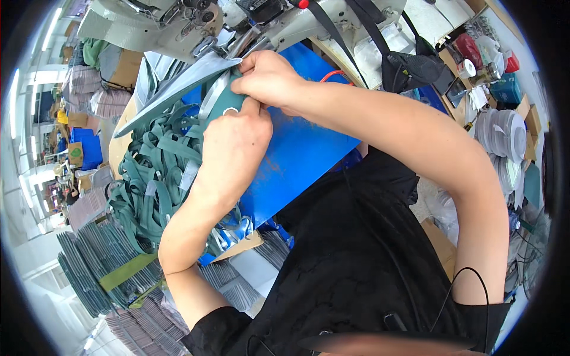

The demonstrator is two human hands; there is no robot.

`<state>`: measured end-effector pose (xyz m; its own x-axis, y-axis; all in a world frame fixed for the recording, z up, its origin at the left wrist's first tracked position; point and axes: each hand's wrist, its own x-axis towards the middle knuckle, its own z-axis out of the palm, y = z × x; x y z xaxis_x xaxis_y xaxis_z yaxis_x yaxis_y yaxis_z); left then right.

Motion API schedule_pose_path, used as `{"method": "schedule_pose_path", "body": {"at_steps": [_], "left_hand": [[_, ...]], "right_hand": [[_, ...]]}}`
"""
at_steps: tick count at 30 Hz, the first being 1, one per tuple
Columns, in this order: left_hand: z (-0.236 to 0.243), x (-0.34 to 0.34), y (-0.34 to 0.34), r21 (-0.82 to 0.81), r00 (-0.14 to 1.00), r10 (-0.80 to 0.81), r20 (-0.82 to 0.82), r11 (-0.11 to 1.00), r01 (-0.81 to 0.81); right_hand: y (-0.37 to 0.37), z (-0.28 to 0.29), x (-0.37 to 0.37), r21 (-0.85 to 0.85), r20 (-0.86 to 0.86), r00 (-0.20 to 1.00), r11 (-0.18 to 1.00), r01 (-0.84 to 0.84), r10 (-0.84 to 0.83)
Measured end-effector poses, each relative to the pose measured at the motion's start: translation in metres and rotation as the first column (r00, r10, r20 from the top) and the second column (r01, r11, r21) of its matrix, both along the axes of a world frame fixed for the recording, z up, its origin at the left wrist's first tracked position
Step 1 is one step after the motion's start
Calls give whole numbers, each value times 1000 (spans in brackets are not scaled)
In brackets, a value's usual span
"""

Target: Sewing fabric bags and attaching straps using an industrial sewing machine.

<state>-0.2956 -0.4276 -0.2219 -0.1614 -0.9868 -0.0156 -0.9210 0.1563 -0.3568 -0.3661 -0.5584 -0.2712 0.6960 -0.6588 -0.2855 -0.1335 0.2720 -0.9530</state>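
My right hand (265, 80) pinches a teal fabric piece with a pale edging strip (214, 93) just below the needle and foot area of a sewing machine (151, 24). My left hand (236, 139) holds the same piece lower down, fingers curled and partly hidden against it, just beside my right hand. A folded piece with a light grey face (172, 89) lies to the left of both hands, reaching up to the machine. Underneath is a blue work surface (297, 160).
Loose teal straps (151, 184) heap at the left. Stacks of flat teal pieces (101, 267) stand at the lower left. A black pouch (409, 71) hangs at the upper right. Rolls of white tape (499, 133) and small containers crowd the right side. A red cord (332, 75) lies behind my right wrist.
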Motion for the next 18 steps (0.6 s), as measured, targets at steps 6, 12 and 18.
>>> {"method": "schedule_pose_path", "body": {"at_steps": [6,12,18], "left_hand": [[2,-5,-4,-109,971,-9,-240,994,-18],[-11,7,9,-339,748,-26,-663,902,-269],[-55,60,0,-279,698,138,-703,849,-449]], "right_hand": [[-10,-14,8,-205,-99,992,977,61,-83],[-10,-15,-6,180,132,991,984,-12,-12],[-2,-16,-2,266,210,976,964,-9,-49]]}}
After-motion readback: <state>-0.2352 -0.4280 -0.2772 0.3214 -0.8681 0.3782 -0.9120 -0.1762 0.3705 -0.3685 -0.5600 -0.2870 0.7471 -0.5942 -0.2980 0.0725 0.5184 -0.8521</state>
